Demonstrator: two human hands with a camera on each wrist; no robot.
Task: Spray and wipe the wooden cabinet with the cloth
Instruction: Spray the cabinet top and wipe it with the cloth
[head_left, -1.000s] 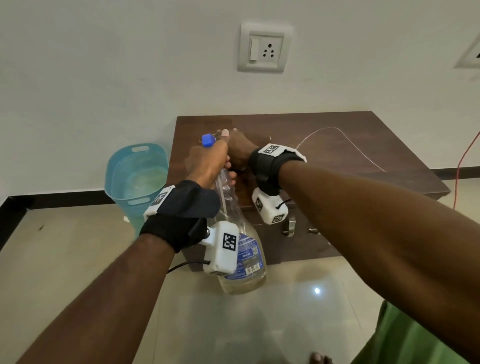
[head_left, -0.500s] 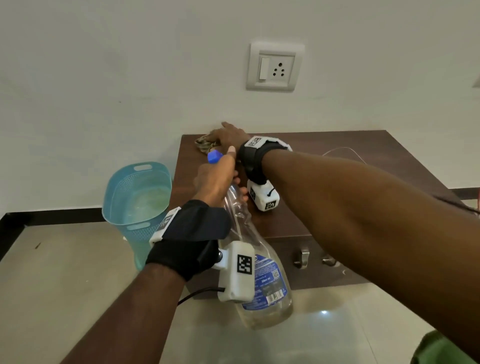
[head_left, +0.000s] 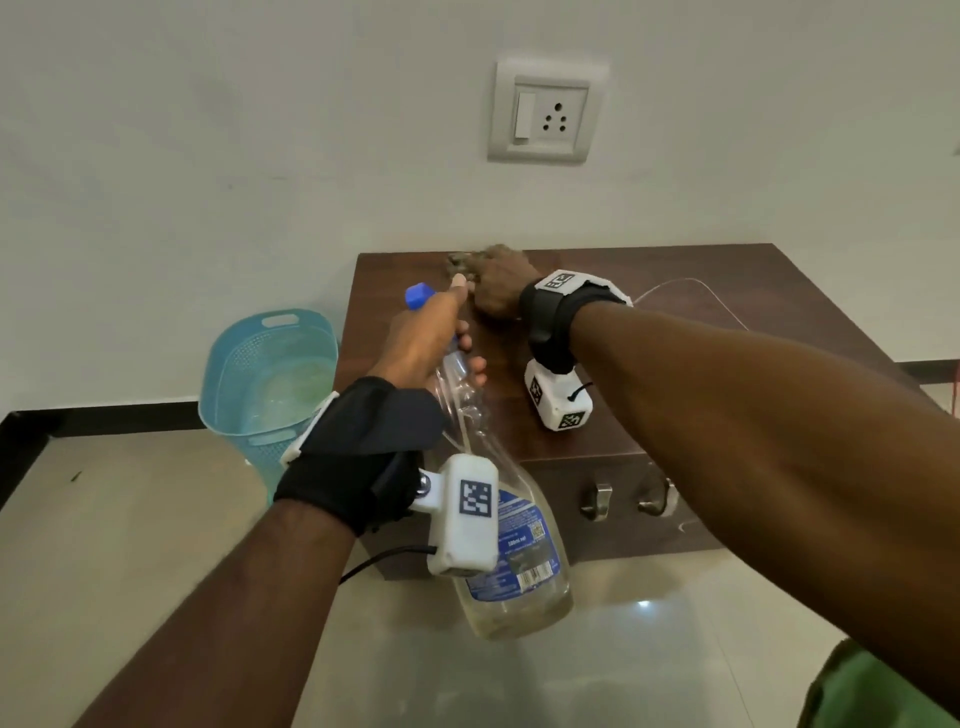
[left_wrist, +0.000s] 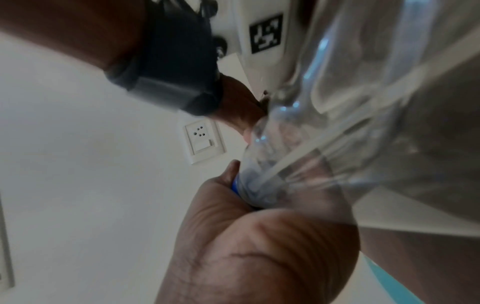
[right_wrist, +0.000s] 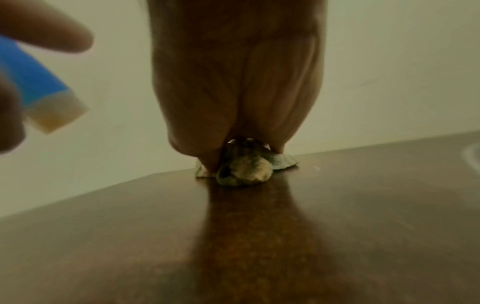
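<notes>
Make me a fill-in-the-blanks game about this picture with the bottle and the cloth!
1. The left hand grips a clear spray ____.
2. The right hand presses the cloth on the brown ____.
3. The basket on the floor beside the cabinet is light ____.
4. The socket is fixed on the ____.

Missing words: bottle, cabinet, blue, wall.
</notes>
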